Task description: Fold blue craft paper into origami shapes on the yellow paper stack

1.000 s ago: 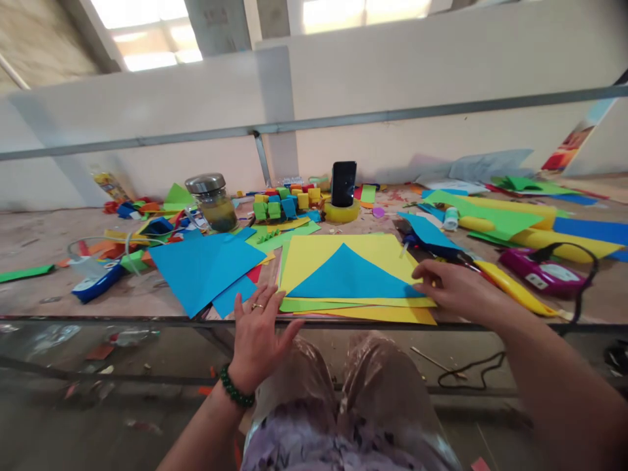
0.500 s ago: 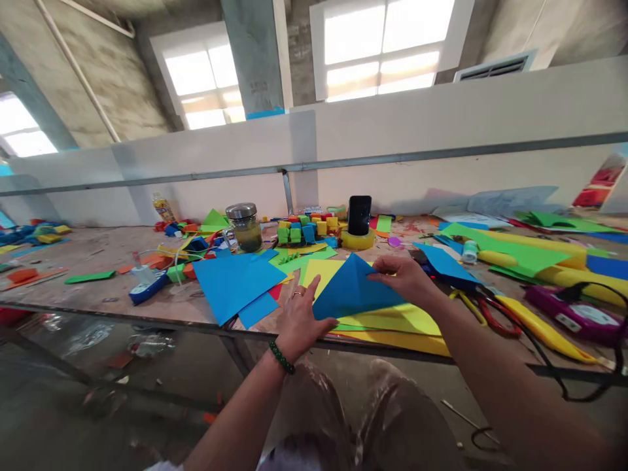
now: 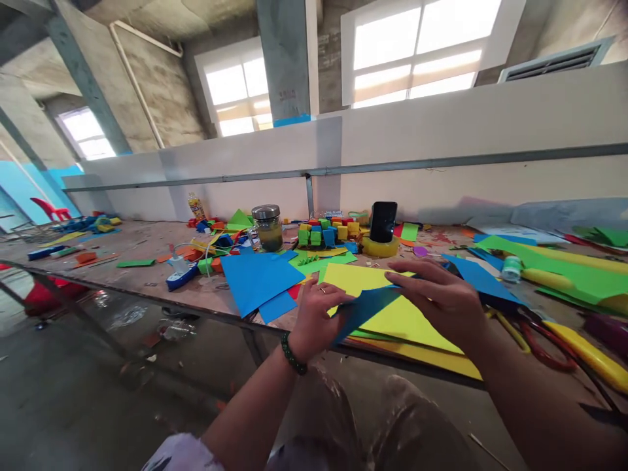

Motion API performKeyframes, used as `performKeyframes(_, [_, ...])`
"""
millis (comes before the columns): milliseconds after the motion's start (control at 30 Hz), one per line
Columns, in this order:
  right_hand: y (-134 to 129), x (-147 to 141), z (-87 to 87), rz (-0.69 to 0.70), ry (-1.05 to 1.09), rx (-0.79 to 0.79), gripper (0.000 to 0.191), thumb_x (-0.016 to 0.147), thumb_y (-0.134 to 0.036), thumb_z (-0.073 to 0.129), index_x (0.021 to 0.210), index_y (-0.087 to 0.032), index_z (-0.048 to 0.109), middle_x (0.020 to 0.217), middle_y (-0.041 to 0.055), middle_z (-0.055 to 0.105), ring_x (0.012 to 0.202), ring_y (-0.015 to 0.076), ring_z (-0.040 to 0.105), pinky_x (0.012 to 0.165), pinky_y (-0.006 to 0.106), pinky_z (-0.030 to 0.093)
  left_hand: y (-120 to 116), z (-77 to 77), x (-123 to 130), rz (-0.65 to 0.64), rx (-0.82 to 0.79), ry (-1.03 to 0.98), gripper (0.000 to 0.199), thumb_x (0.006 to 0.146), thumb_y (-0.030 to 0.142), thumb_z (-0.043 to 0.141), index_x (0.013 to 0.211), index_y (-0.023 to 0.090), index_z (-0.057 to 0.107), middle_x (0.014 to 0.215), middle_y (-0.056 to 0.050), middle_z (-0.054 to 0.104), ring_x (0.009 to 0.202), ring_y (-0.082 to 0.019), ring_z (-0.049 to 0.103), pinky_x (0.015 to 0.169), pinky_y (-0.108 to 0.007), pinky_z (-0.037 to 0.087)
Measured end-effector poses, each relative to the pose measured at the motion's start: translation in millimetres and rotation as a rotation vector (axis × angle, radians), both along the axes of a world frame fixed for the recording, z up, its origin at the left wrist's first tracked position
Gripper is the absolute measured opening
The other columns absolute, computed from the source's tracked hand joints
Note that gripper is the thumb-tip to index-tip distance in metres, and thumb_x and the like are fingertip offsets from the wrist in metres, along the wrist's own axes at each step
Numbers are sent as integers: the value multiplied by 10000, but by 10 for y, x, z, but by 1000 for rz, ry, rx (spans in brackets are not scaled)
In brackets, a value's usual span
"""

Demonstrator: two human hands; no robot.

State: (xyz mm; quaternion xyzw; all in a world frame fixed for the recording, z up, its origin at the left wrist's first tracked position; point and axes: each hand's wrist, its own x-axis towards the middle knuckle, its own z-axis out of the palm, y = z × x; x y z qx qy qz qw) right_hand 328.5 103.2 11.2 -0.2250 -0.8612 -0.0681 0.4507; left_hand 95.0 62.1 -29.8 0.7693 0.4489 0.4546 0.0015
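My left hand [image 3: 316, 320] closed on one end of bent blue sheet [image 3: 366, 309], my right hand [image 3: 444, 301] pinching the other, sheet tilted over yellow sheets [image 3: 412, 322] on cluttered table [image 3: 147, 278], phone [image 3: 383, 222] behind (upright at yellow tape roll [image 3: 380, 247]).

The blue sheet [image 3: 367, 309] was thin, matte and darker on the face that showed, with a slightly bent upper edge. It was held at a slant, its near end at the left hand [image 3: 318, 315] and its far end at the right hand [image 3: 436, 297], which partly covered it. Below it, the bright yellow sheet [image 3: 412, 320] lay flat on top of other coloured sheets, at the surface's front edge [image 3: 432, 374].
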Motion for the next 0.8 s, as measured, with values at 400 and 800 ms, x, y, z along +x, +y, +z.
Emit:
performKeyframes(400, [-212,289,-392,-341,43,144,132,846,-172,570,795,-257,657,875,73,695,817,226,609,725,376,513,-403,-31,216,32,214,239,329,895,360,554,1189,242,645,843,-42,703,815,-191,632,934,-392,403])
performKeyframes(800, [-227,281,-385,23,-87,-584,113,745,-180,644,743,-227,541,1121,83,723,1022,252,679,984,436,478,-381,106,208,-95,57,552,579,892,671,408,1350,343,541,1545,-57,365,1457,-313,235,1174,-588,43])
